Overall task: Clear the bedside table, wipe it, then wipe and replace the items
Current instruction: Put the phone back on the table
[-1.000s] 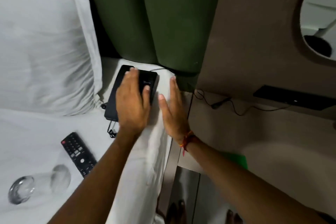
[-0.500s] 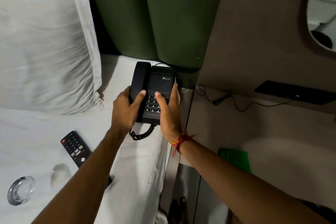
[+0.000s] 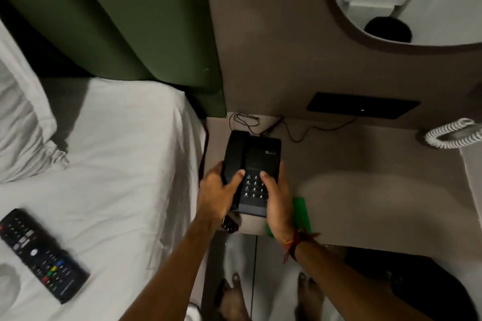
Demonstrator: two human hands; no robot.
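While both hands, left [image 3: 217,190] & right [image 3: 277,202], clamp the phone [image 3: 257,161] w/ fingers curled round its sides, I set it flat on the table [image 3: 365,190], clear of the cord [image 3: 294,133] & green cloth [image 3: 302,212].

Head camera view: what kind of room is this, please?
Probably a hotel bedroom: a bed with white sheets, a bedside table where both hands hold a corded desk phone, and a TV remote lying on the bed.

My right hand [image 3: 277,203] covers most of the green cloth [image 3: 302,212]. The white coiled cord [image 3: 453,134] and the remote [image 3: 41,255] run off the frame's edges.
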